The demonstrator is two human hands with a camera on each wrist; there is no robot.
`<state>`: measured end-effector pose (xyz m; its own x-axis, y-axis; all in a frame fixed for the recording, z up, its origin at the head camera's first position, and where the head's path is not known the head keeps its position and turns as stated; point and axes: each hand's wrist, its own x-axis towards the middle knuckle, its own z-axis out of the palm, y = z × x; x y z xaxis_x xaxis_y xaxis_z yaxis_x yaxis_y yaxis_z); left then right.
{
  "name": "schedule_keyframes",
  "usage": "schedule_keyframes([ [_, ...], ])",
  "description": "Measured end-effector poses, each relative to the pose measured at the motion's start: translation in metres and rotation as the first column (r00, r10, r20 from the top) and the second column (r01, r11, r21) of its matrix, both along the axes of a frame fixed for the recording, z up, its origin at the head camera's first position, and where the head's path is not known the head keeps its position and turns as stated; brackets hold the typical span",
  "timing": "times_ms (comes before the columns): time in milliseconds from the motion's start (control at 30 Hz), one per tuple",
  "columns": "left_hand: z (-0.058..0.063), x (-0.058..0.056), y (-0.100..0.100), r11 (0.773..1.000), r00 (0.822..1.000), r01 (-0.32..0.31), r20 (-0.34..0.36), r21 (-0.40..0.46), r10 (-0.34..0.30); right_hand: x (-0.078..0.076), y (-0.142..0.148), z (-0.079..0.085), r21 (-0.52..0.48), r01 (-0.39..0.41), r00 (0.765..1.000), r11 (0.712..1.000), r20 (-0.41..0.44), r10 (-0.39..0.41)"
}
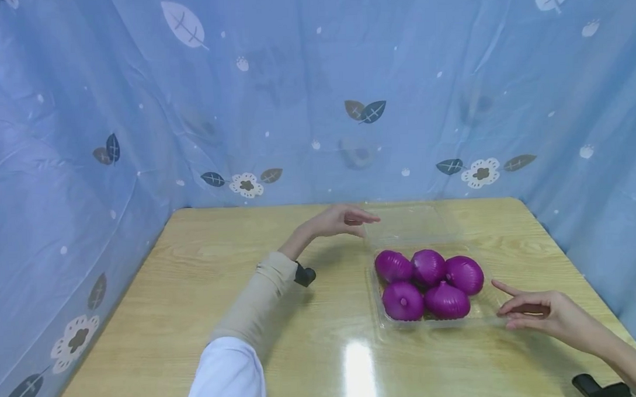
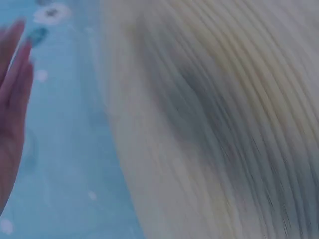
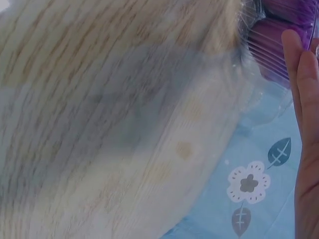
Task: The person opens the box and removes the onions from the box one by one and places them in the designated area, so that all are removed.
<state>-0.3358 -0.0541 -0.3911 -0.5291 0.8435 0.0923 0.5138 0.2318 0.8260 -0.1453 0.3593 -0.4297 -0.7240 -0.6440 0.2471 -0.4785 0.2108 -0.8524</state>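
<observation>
Standing here looking at a pale yellow wood-grain table (image 1: 195, 296) boxed in by light blue patterned cloth (image 1: 303, 64), which hangs along the far side and down both left and right. The cloth has white and dark leaves all over it, little white dots, and white flowers with brown centres (image 1: 246, 185) low down near the tabletop. It's a bit rumpled, with soft folds running down. The wood is shiny enough that there's a bright white patch of glare (image 1: 359, 372) on the near side, plus soft shadows under both arms.

Right of the middle sits a clear plastic hinged box (image 1: 433, 323), its see-through lid (image 1: 413, 223) laid back toward the far edge. Inside are five glossy purple onion-shaped things (image 1: 438, 295), three in the far row and two in the near one.

Hands are well apart, one either side. Left hand (image 1: 340, 221) is by the lid's left edge, fingers mostly straight, gripping nothing. Right hand (image 1: 537, 313) is at the box's right side, fingers loosely extended and not clamped on anything; can't tell whether the tips actually touch the plastic. Each wrist wears a black gadget (image 1: 304, 275), and the left arm has a pale sleeve (image 1: 258, 300).
</observation>
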Motion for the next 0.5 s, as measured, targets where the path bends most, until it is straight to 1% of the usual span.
schedule_keyframes([
  [33, 0.003, 0.0, 0.005, 0.997, 0.993, 0.079, 0.085, 0.02, -0.08, -0.001, 0.001, 0.001, -0.005, -0.003, 1.0, 1.0, 0.007, 0.003],
  [67, 0.005, 0.0, 0.011, 0.987, 0.973, 0.153, 0.167, 0.039, -0.158, -0.002, 0.002, 0.001, -0.007, -0.002, 1.0, 1.0, 0.013, 0.002],
  [100, 0.006, 0.0, 0.017, 0.975, 0.945, 0.218, 0.24, 0.053, -0.224, -0.002, 0.003, 0.002, -0.015, -0.004, 1.0, 1.0, 0.015, 0.005],
  [133, 0.006, 0.0, 0.024, 0.961, 0.911, 0.271, 0.307, 0.061, -0.276, -0.002, 0.004, 0.002, -0.021, -0.003, 1.0, 1.0, 0.015, 0.003],
  [167, 0.005, 0.0, 0.03, 0.948, 0.876, 0.311, 0.367, 0.066, -0.312, -0.002, 0.004, 0.001, -0.027, -0.004, 1.0, 1.0, 0.019, 0.005],
  [200, 0.003, 0.001, 0.036, 0.939, 0.845, 0.338, 0.418, 0.065, -0.333, -0.002, 0.004, 0.001, -0.035, -0.006, 1.0, 0.999, 0.022, 0.007],
  [267, 0.001, 0.001, 0.045, 0.928, 0.808, 0.369, 0.478, 0.046, -0.345, -0.002, 0.004, 0.0, -0.046, -0.013, 1.0, 0.999, 0.027, 0.014],
  [333, -0.002, 0.002, 0.051, 0.924, 0.787, 0.381, 0.516, 0.024, -0.337, -0.002, 0.003, -0.002, -0.054, -0.022, 0.999, 0.998, 0.025, 0.023],
  [400, -0.005, 0.002, 0.056, 0.919, 0.782, 0.394, 0.521, 0.011, -0.342, -0.002, 0.003, -0.003, -0.07, -0.038, 0.999, 0.997, 0.036, 0.04],
  [467, -0.006, 0.001, 0.059, 0.913, 0.79, 0.409, 0.501, 0.0, -0.354, -0.002, 0.003, -0.004, -0.084, -0.052, 0.998, 0.995, 0.041, 0.055],
  [500, -0.007, 0.0, 0.061, 0.909, 0.799, 0.417, 0.481, -0.014, -0.36, -0.002, 0.003, -0.005, -0.089, -0.053, 0.997, 0.995, 0.044, 0.057],
])
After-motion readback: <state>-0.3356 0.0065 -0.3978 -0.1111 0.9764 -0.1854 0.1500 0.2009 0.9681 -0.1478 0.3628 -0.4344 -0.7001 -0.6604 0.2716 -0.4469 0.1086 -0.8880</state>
